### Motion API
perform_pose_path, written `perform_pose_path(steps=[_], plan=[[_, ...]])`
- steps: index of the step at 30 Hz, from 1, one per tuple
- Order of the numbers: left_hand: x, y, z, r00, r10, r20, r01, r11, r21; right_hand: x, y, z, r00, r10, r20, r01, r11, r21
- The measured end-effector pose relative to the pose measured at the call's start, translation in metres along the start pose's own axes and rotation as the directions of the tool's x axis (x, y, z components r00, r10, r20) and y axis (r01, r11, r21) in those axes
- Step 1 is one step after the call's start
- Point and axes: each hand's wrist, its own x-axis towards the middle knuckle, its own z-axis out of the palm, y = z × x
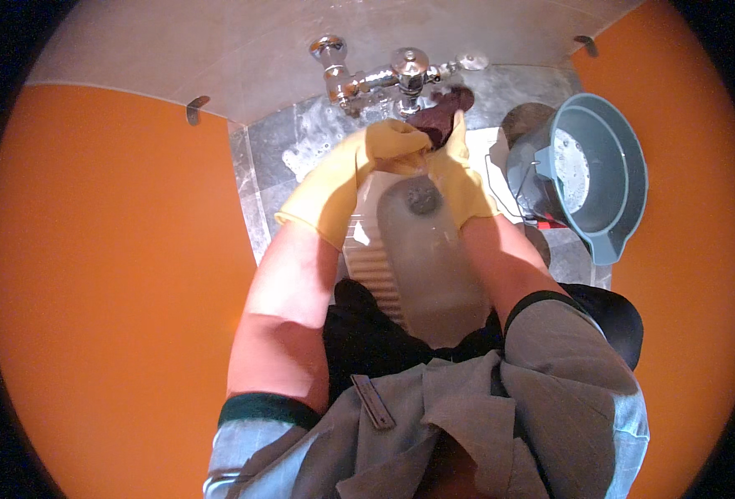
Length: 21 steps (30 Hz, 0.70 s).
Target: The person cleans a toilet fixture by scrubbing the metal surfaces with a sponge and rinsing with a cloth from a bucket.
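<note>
My two hands, in yellow rubber gloves, meet over the far end of a white squat toilet point(446, 274) set in the floor. A dark maroon cloth point(439, 121) sticks out beyond them toward the chrome flush valve point(410, 68). My left hand point(392, 143) is closed around the near part of the cloth, its fingers curled. Beside it, my right hand point(451, 162) grips the cloth too, thumb pointing away from me. The part of the cloth inside the gloves is hidden. Below the hands lies the dark drain opening point(423, 196).
A blue-grey bucket point(625, 179) with foamy liquid stands to the right. Orange partitions point(118, 274) rise on both sides, with a pale wall point(176, 50) behind the pipes. Suds point(305, 158) lie on the grey tiles at left. My knees flank the toilet's near end.
</note>
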Motion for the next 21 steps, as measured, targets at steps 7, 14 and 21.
perform_pose_path(steps=[7, 14, 21], plan=[[-0.013, 0.051, -0.047, 0.261, 0.778, -0.571, -0.302, 0.628, 0.717, 0.016, 0.028, 0.079, 0.894, -0.382, -0.235, 0.198, 0.806, -0.558], [0.011, 0.026, -0.075, 0.545, 0.838, -0.04, 0.014, 0.039, 0.999, 0.088, 0.017, 0.023, 0.913, -0.407, 0.018, 0.147, 0.287, -0.947], [0.005, 0.028, -0.102, 0.526, 0.815, 0.243, -0.228, -0.141, 0.963, 0.109, -0.055, -0.029, 0.983, -0.053, 0.175, 0.159, -0.224, -0.962]])
